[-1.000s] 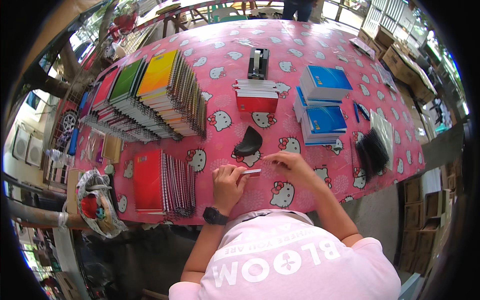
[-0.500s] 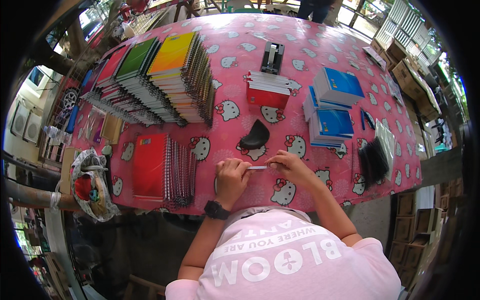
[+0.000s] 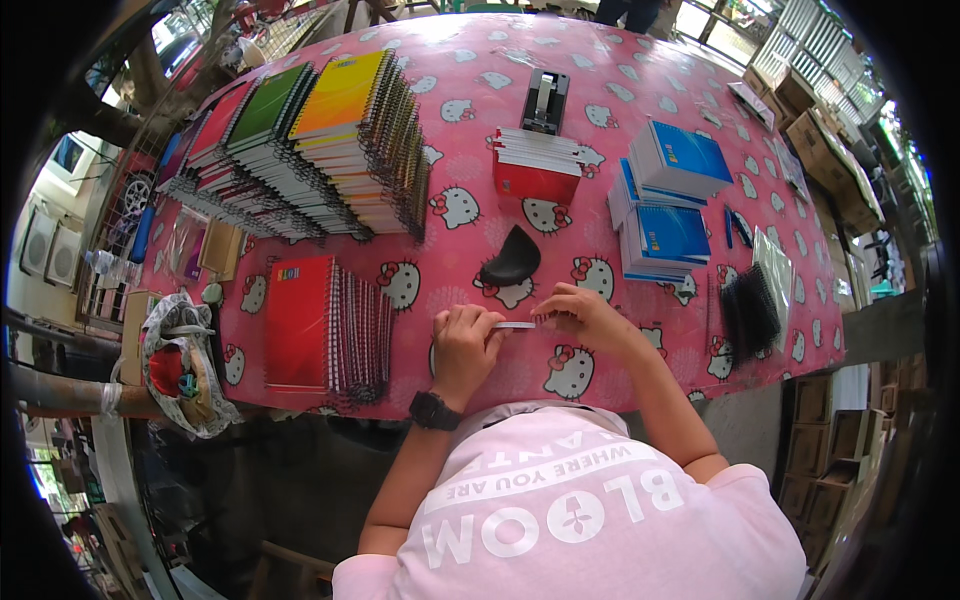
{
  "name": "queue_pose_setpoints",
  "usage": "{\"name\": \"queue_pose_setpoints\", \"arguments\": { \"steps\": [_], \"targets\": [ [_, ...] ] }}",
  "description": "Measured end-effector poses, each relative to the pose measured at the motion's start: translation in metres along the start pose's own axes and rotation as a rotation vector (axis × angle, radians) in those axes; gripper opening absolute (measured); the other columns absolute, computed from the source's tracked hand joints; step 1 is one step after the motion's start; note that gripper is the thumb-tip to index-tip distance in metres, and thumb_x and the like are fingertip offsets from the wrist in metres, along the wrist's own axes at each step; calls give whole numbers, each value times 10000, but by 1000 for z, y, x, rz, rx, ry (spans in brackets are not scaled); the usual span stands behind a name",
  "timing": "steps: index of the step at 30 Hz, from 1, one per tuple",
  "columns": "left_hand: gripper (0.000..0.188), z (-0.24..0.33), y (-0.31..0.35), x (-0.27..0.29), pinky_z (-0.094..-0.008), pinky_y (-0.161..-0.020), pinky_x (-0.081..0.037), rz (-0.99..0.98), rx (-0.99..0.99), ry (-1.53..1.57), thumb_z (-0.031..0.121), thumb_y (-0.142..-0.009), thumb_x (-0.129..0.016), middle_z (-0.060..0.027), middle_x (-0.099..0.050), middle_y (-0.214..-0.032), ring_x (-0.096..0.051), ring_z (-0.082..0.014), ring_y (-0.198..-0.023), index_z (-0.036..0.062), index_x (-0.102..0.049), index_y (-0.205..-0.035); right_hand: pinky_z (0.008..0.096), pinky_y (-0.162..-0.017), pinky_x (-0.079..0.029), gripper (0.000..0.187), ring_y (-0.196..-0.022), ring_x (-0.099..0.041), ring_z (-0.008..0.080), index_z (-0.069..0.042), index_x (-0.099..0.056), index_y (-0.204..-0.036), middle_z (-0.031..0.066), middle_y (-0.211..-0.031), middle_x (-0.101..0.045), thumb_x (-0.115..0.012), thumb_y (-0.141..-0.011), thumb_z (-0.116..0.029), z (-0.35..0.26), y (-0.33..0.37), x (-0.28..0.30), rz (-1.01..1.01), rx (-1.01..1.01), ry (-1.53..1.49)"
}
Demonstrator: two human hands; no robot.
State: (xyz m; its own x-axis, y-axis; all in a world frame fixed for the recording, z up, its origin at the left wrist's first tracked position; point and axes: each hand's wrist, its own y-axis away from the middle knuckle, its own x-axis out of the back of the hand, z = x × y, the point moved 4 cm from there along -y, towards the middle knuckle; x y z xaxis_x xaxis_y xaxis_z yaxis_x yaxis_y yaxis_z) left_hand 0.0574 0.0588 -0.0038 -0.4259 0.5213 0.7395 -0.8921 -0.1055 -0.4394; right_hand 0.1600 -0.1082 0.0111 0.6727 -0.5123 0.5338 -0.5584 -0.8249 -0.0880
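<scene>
A thin white-edged notebook [image 3: 515,325], seen nearly edge-on, lies between my hands near the table's front edge. My left hand [image 3: 464,346], with a black watch on its wrist, is closed on the notebook's left end. At the right end my right hand [image 3: 588,318] has its fingers pinched together around what looks like a dark spiral coil [image 3: 543,319]; the fingers partly hide it. Just beyond lies a black curved, wedge-shaped piece [image 3: 511,257]. Behind that, a stack of small red notebooks [image 3: 535,183] stands in front of a black tape dispenser [image 3: 544,101].
Tall stacks of spiral notebooks [image 3: 340,95] fill the far left, with red spiral notebooks [image 3: 298,325] nearer. On the right are blue notebooks [image 3: 670,235], a blue pen [image 3: 728,228] and a pile of black coils [image 3: 750,315]. A cloth bag [image 3: 185,375] hangs at the left edge.
My right hand has shifted slightly right and up along the notebook's end, its fingers more curled. My left hand keeps its hold. The whole view has tilted slightly.
</scene>
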Motion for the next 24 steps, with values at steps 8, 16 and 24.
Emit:
{"name": "queue_pose_setpoints", "arguments": {
  "steps": [8, 16, 24],
  "targets": [
    [182, 1, 1, 0, -376, -820, -366, -1, 3, -11, 218, -762, -718, -32, -608, -866, -558, -222, -889, 103, -664, -893, 355, -716, -449, 225, -798, -544, 262, -39, -650, -1052, 110, -864, -539, -585, -844, 17, -9, 6, -1, 11, 144, 166],
    [220, 3, 5, -5, -419, -858, -357, -2, 14, -120, 232, -753, -699, -67, -601, -920, -556, -256, -939, 117, -643, -931, 309, -685, -450, 288, -791, -522, 154, -49, -599, -1111, 91, -856, -543, -638, -828, -11, -10, 1, -8, -30, -227, -172],
    [226, 18, -5, -18, -396, -825, -394, -22, -78, 119, 198, -742, -717, -41, -615, -863, -576, -248, -877, 138, -638, -945, 340, -653, -486, 170, -716, -603, 241, -11, -616, -976, 135, -813, -641, -673, -841, -98, 16, -9, -8, -283, -178, 71]
  ]
}}
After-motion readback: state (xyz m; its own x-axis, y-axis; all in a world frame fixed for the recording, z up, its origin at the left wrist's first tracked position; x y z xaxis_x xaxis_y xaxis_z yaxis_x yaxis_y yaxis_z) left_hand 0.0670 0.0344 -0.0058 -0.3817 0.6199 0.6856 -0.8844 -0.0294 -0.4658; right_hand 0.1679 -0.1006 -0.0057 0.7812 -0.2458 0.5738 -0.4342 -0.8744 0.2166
